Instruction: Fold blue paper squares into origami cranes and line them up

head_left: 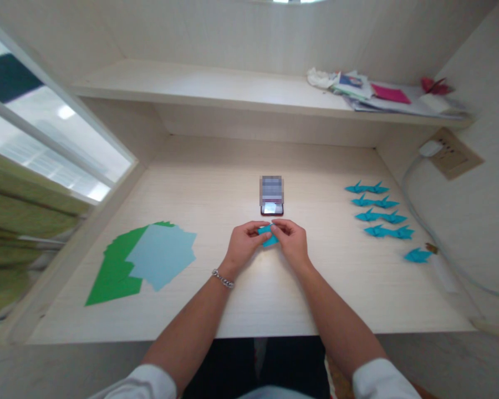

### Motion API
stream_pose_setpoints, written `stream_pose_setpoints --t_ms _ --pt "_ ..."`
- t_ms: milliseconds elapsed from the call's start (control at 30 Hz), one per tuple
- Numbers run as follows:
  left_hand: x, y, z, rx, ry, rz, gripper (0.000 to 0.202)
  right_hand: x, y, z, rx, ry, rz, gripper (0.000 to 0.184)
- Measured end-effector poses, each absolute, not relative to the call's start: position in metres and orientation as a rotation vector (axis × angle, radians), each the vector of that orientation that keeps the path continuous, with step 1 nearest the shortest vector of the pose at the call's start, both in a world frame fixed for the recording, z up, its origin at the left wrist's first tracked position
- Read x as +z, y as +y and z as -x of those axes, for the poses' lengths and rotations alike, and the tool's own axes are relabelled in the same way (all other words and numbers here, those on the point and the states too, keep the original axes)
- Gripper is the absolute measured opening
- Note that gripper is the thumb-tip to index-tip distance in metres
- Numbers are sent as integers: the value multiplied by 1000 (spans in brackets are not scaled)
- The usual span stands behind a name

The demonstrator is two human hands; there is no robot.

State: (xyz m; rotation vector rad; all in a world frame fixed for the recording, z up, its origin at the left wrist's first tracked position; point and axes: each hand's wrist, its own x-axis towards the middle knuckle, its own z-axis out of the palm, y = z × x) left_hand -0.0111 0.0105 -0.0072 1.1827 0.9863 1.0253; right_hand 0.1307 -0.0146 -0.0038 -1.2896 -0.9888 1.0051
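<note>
A small piece of blue paper (269,238), partly folded by its look, is pinched between both hands just above the desk. My left hand (248,239) grips its left side with thumb and fingers, and a chain bracelet (223,278) circles that wrist. On the right side, my right hand (290,239) closes thumb and fingers on the same paper. The fingers cover much of it, so its exact shape is hidden. Just beyond the hands lies a phone (271,208) with its screen lit, its upper part blurred out.
Green sheets (116,277) and pale blue sheets (162,255) overlap at the left. Several folded blue paper figures (388,231) stand in rows at the right. Near them, a white cable (416,213) runs from a wall socket (457,155). A shelf (216,91) holding papers spans the back.
</note>
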Motion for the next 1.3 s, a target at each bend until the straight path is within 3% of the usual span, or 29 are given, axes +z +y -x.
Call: stream_pose_setpoints --t_ms 300,1033,1300 --pt "-4 8 10 1044 1029 -1321 33 -4 -16 -131 1043 -1003 1299 30" --pt "-5 8 13 1008 1053 -1455 29 -7 -18 -131 982 -1113 1371 27" --pt "-7 10 10 983 995 -1191 41 2 -16 -132 1034 -981 1348 27"
